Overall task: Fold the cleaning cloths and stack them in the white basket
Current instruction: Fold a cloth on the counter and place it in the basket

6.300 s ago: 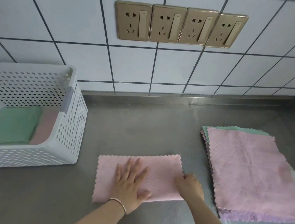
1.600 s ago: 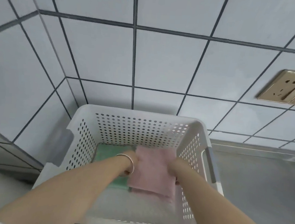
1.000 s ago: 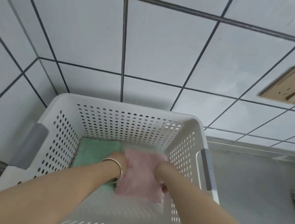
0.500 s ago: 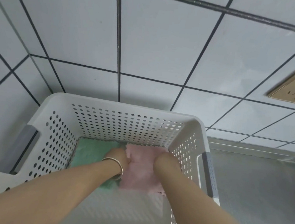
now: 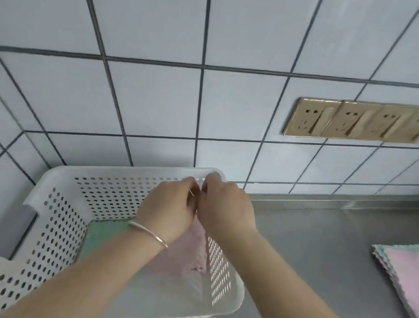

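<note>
While both your hands are hovering together above the white basket (image 5: 116, 173), the left hand (image 5: 171, 207) and right hand (image 5: 225, 211) are looking loosely curled w/ nothing visibly held, tho I cannot tell for sure since the fingertips are facing away. Directly below your hands the folded pink cloth (image 5: 187, 255) is lying inside, beside the green cloth (image 5: 103, 233). Off to the right, the unfolded pile (image 5: 413, 273) is waiting on the worktop (image 5: 322, 245). Risk: a wrist clipping the rim could be shifting the basket & toppling the stack.
</note>
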The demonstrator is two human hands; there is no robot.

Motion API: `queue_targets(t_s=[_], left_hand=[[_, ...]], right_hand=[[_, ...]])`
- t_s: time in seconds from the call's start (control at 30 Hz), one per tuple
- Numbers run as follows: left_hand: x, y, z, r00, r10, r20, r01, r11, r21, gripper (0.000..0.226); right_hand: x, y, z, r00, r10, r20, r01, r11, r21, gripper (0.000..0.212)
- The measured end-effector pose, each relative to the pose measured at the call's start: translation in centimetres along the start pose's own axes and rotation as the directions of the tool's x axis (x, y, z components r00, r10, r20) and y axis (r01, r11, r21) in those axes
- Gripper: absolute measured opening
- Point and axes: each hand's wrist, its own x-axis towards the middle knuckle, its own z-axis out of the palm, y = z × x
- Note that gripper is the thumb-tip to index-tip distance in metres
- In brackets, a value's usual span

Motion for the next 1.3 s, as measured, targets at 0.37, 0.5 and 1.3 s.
queue_targets(t_s=[0.37, 0.5, 1.3], left_hand=[[-9.0, 15.9, 9.2, 0.981, 0.189, 0.032, -0.171, 0.937, -0.305, 0.006], [-10.3, 23.0, 16.6, 0.95, 0.262, 0.168, -0.208, 0.936, -0.285, 0.007], [-13.7, 40.3, 39.2, 0.745, 0.443, 0.498, -0.559, 0.822, 0.105, 0.024]], right_hand=[[-15.8, 15.9, -0.6, 0.872, 0.233, -0.43, -0.209, 0.972, 0.103, 0.012], [-21.3, 24.5, -1.1, 0.88, 0.397, -0.262, -0.355, 0.914, 0.195, 0.022], [-34.0, 54.7, 1.2, 0.93, 0.363, 0.061, -0.365, 0.931, 0.029, 0.042]])
